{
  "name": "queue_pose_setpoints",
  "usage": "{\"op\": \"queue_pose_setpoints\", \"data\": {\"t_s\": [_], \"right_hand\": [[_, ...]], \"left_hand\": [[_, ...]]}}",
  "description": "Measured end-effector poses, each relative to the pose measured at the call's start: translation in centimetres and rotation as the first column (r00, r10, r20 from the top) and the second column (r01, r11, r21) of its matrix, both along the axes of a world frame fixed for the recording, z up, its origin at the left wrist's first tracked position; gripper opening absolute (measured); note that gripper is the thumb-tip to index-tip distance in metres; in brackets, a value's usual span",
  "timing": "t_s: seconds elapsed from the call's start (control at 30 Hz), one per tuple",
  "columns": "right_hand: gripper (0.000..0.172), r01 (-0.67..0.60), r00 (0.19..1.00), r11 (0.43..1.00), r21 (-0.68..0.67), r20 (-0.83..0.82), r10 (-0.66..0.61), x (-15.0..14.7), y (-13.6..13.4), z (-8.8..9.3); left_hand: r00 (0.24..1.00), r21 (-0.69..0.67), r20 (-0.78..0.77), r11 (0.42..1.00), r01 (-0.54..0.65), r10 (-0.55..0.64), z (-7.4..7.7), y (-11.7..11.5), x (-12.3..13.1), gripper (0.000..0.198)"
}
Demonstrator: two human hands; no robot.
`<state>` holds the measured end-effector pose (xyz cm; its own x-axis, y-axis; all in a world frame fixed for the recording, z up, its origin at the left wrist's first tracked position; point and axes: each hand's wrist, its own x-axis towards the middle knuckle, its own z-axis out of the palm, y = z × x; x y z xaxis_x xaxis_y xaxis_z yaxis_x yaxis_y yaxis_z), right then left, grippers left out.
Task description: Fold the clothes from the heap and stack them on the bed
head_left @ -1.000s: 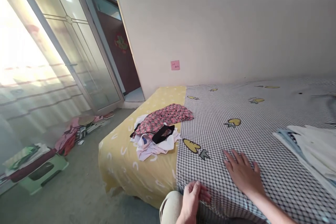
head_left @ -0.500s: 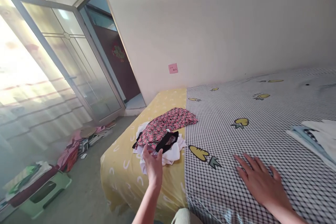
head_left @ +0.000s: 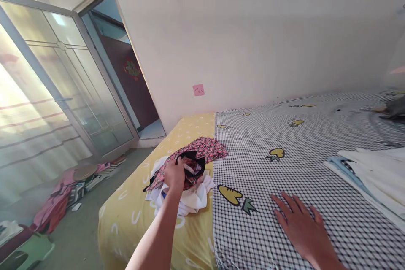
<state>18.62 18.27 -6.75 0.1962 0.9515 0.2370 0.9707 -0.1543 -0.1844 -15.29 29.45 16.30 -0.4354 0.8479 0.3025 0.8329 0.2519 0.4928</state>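
Observation:
My left hand is closed on the black-edged opening of a pink flower-patterned garment, lifting that edge so the inside shows. The rest of the garment lies stretched toward the wall on the bed. Beneath it is a crumpled heap of white clothes with a bit of blue showing. My right hand rests flat with fingers spread on the black-and-white checked sheet, holding nothing. A yellow carrot print lies on the sheet between my two hands.
Folded white and light blue clothes lie on the bed at right. A yellow cover drapes over the bed's left side. On the floor at left are a green plastic stool and a pile with pink cloth. A glazed door stands open.
My left hand has closed on the garment's black edge and raised it, opening it up. My right hand stays flat on the sheet. The view has turned slightly to the right.

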Motion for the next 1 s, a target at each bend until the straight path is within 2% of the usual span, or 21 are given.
{"op": "queue_pose_setpoints", "data": {"t_s": [0.07,0.1,0.13,0.2,0.23,0.27,0.3,0.33,0.37,0.4,0.47,0.53,0.63,0.67,0.7,0.8,0.83,0.9,1.0], "right_hand": [[0.064,-0.011,0.999,0.997,-0.075,-0.042,0.007,0.3,0.2,0.2],[0.064,-0.011,0.999,0.997,-0.081,-0.045,0.007,0.3,0.2,0.3],[0.064,-0.009,0.999,0.997,-0.072,-0.039,0.006,0.3,0.2,0.4],[0.062,0.005,1.000,0.999,-0.039,-0.017,-0.006,0.2,0.1,0.6],[0.060,0.007,1.000,1.000,-0.024,-0.004,-0.007,0.1,0.0,0.8],[0.058,0.005,1.000,1.000,-0.004,0.012,-0.005,-0.1,-0.2,1.0],[0.057,0.001,0.999,1.000,0.018,0.032,-0.002,-0.2,-0.3,1.2],[0.055,-0.003,0.999,0.999,0.036,0.051,0.001,-0.4,-0.5,1.5],[0.054,-0.004,0.998,0.999,0.049,0.067,0.001,-0.6,-0.6,1.8],[0.053,-0.002,0.997,0.999,0.054,0.078,-0.002,-0.7,-0.7,2.1],[0.052,0.012,0.996,0.999,0.037,0.088,-0.015,-1.0,-0.8,2.6],[0.051,0.021,0.996,1.000,0.004,0.084,-0.021,-1.1,-0.8,3.0],[0.051,0.027,0.998,0.999,-0.026,0.060,-0.026,-1.2,-0.7,3.3],[0.050,0.030,0.998,0.999,-0.031,0.049,-0.029,-1.2,-0.7,3.3],[0.050,0.031,0.999,0.999,-0.034,0.039,-0.030,-1.2,-0.7,3.4],[0.050,0.028,1.000,0.999,-0.027,0.013,-0.027,-1.3,-0.7,3.6],[0.049,0.024,1.000,1.000,-0.021,0.009,-0.024,-1.3,-0.7,3.6],[0.049,0.020,1.000,1.000,-0.004,0.004,-0.020,-1.3,-0.8,3.6],[0.048,0.018,1.000,0.999,0.029,0.004,-0.018,-1.4,-0.8,3.5]], "left_hand": [[0.989,0.063,0.013,0.987,0.145,-0.147,0.6,-0.2,2.9,0.050],[0.967,0.087,0.011,0.964,0.252,-0.253,0.2,-0.7,4.7,0.048],[0.928,0.096,0.005,0.923,0.371,-0.374,-0.5,-1.6,6.6,0.043],[0.799,0.077,-0.012,0.796,0.600,-0.601,-3.2,-3.9,10.2,0.027],[0.684,0.057,-0.035,0.682,0.729,-0.729,-5.0,-5.3,11.7,0.024],[0.445,0.001,-0.121,0.448,0.894,-0.887,-6.9,-6.7,12.8,0.025],[0.237,-0.108,-0.186,0.259,0.960,-0.954,-8.7,-8.0,13.6,0.024],[0.108,-0.214,-0.215,0.155,0.965,-0.971,-10.3,-9.1,14.1,0.024],[0.041,-0.295,-0.219,0.106,0.949,-0.975,-11.7,-10.1,14.2,0.025],[0.041,-0.344,-0.203,0.110,0.932,-0.978,-12.8,-10.8,14.1,0.028],[0.126,-0.369,-0.134,0.167,0.914,-0.983,-14.0,-11.7,13.5,0.034],[0.203,-0.333,-0.058,0.211,0.919,-0.977,-14.3,-11.8,12.7,0.038],[0.260,-0.237,-0.032,0.260,0.936,-0.965,-13.9,-11.3,11.8,0.047],[0.300,-0.206,-0.051,0.304,0.930,-0.953,-13.9,-11.0,11.5,0.050],[0.366,-0.185,-0.078,0.374,0.909,-0.927,-13.9,-10.6,11.1,0.052],[0.645,-0.211,-0.180,0.669,0.712,-0.743,-14.9,-9.0,9.7,0.055],[0.704,-0.237,-0.223,0.738,0.632,-0.675,-15.4,-8.5,9.2,0.055],[0.740,-0.267,-0.319,0.805,0.530,-0.593,-16.7,-7.6,8.3,0.052],[0.721,-0.233,-0.446,0.846,0.479,-0.531,-18.4,-7.1,7.7,0.050]]}}
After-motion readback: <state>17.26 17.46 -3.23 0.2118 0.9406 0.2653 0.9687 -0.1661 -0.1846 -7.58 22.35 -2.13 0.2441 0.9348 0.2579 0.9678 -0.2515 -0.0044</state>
